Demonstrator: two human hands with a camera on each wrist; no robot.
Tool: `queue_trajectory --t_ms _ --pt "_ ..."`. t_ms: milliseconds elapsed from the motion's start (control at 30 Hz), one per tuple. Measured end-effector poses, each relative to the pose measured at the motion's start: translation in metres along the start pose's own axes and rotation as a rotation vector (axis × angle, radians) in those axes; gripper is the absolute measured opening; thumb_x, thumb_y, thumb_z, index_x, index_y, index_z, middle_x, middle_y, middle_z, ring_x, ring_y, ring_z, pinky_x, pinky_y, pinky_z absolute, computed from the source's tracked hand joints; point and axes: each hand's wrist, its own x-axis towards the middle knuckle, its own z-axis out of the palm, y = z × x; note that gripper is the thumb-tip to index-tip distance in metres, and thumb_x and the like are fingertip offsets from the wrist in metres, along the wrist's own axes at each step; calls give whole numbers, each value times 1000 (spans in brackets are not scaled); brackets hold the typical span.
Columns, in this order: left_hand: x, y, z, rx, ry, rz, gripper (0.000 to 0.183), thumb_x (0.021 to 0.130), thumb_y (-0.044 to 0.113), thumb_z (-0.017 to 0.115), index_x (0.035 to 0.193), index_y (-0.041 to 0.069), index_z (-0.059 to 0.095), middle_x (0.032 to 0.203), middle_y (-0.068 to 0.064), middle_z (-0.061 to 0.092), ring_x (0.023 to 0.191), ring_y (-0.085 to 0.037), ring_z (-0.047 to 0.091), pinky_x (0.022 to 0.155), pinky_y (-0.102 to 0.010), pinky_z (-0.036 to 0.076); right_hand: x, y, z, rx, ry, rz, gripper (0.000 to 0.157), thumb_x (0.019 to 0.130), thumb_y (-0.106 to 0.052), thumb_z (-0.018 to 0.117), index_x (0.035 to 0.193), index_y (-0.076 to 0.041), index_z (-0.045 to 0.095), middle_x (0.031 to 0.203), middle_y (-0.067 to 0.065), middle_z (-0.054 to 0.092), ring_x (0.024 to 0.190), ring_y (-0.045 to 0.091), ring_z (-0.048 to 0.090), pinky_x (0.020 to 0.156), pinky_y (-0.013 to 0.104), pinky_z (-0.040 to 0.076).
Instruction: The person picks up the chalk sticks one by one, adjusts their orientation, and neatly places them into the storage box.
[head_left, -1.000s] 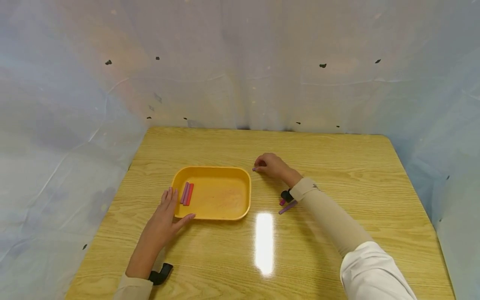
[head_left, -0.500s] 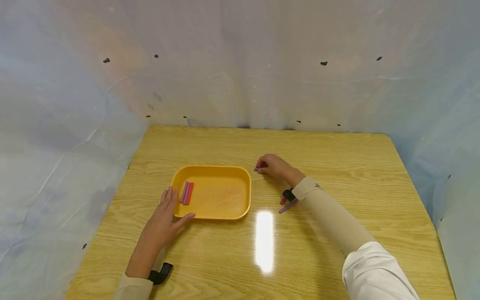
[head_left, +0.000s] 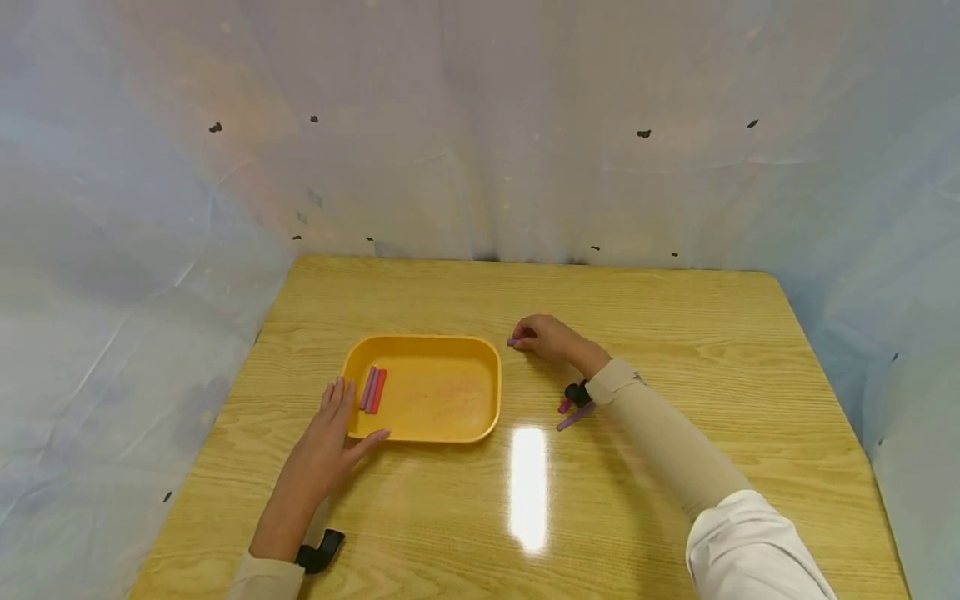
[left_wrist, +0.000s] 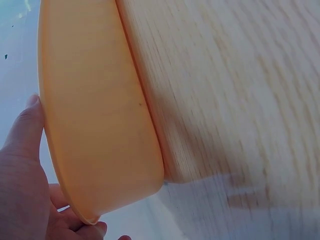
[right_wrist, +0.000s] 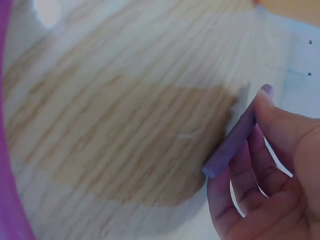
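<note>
My left hand point(head_left: 322, 442) holds the near left corner of a yellow plastic tray point(head_left: 442, 392), thumb along the front rim and fingers over the left side. Inside the tray, two purple chalk sticks point(head_left: 368, 388) lie side by side with a red chalk stick point(head_left: 379, 392). Just beyond the tray's right side, my right hand point(head_left: 553, 338) pinches a purple chalk stick point(right_wrist: 232, 142) between thumb and fingers, close above the table. Both ends of that stick show in the right wrist view. Near my right wrist lie a magenta chalk piece point(head_left: 565, 406) and another purple chalk stick point(head_left: 576, 416), partly hidden by the wrist.
The wood-grain table point(head_left: 442, 517) carries a bright glare patch point(head_left: 528, 492) in front of the tray. Pale plastic sheeting point(head_left: 480, 133) hangs behind and at both sides. A black wrist mount point(head_left: 320, 552) sits on the left forearm.
The purple chalk stick in my right hand has turned slightly, so more of its length shows. The hand has shifted a little to the right; the left hand and tray stay put.
</note>
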Motion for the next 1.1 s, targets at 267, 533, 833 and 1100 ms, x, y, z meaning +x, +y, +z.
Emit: queue_trajectory --t_ms 267,533,833,1100 --pt "2 -1 2 11 9 2 98 84 65 49 150 6 7 153 -14 -4 140 -34 3 102 -59 24 -2 2 -9 521 14 136 28 95 -21 55 114 0 59 99 18 59 77 24 53 70 32 47" --pt "2 -2 1 -6 15 3 97 84 65 49 150 5 10 154 -14 -3 140 -34 3 103 -59 23 -6 -5 -20 983 21 160 42 97 -28 50 109 13 51 96 16 54 83 24 53 80 35 48" --pt "1 -4 1 -10 16 4 97 84 65 50 150 5 10 154 -13 -3 140 -33 2 103 -58 23 -9 -15 -29 1589 55 160 22 98 -14 47 99 -3 66 98 9 60 84 15 61 89 33 47" --pt "-1 -5 0 -10 20 -6 96 84 65 50 149 4 13 153 -17 1 140 -32 2 103 -58 24 -8 -27 -27 1576 53 130 21 98 -12 47 99 0 64 93 10 62 83 18 62 76 30 54"
